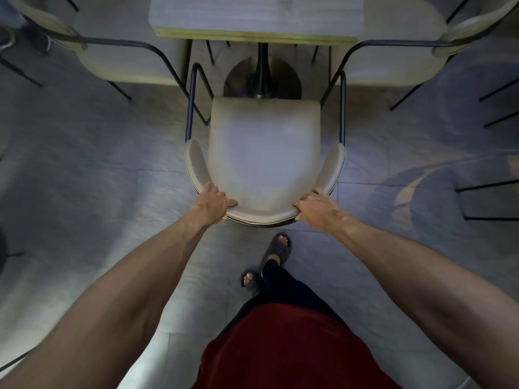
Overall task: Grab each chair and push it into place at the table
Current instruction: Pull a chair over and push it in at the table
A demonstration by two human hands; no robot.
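Observation:
A beige chair (pixel 264 147) with a curved backrest and dark metal arms stands right in front of me, facing the table (pixel 257 18). Its seat front sits a little short of the table's near edge, above the round pedestal base (pixel 286 71). My left hand (pixel 213 202) grips the backrest at its left rear curve. My right hand (pixel 316 204) grips the same backrest at its right rear curve.
Two matching beige chairs flank the table, one at the left (pixel 120 46) and one at the right (pixel 398 51), their arms close to the middle chair's frame. Dark chair legs (pixel 488 189) show at the far right. Grey tiled floor lies all around; my sandalled feet (pixel 276 249) are just behind the chair.

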